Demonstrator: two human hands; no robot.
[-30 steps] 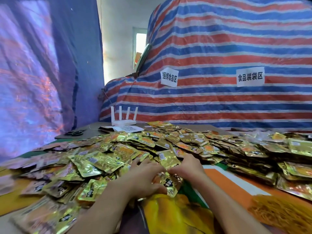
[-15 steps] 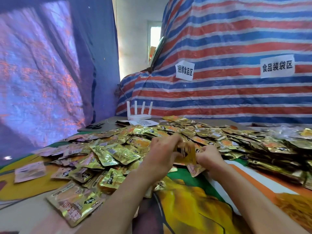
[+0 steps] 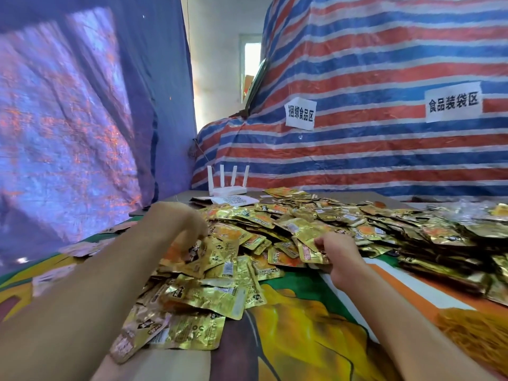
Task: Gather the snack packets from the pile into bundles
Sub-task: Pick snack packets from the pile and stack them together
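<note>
A wide pile of gold foil snack packets [image 3: 324, 224] covers the table from left to right. My left hand [image 3: 176, 226] reaches down into the near left part of the pile, its fingers curled among the packets [image 3: 217, 254]; whether it grips one is hidden. My right hand [image 3: 338, 254] holds a few gold packets [image 3: 310, 247] by their edge, pinched between thumb and fingers, just above the table. More loose packets [image 3: 192, 306] lie close to me under my left forearm.
A printed orange, green and yellow cloth [image 3: 308, 325] covers the table. A white router [image 3: 226, 185] with antennas stands at the back by white paper sheets. Striped tarpaulin [image 3: 384, 78] with two paper labels rises behind; a blue sheet hangs left.
My hands, together over a small bundle half a second ago, have separated. The left hand moved left into the pile; the right hand stayed with packets in it.
</note>
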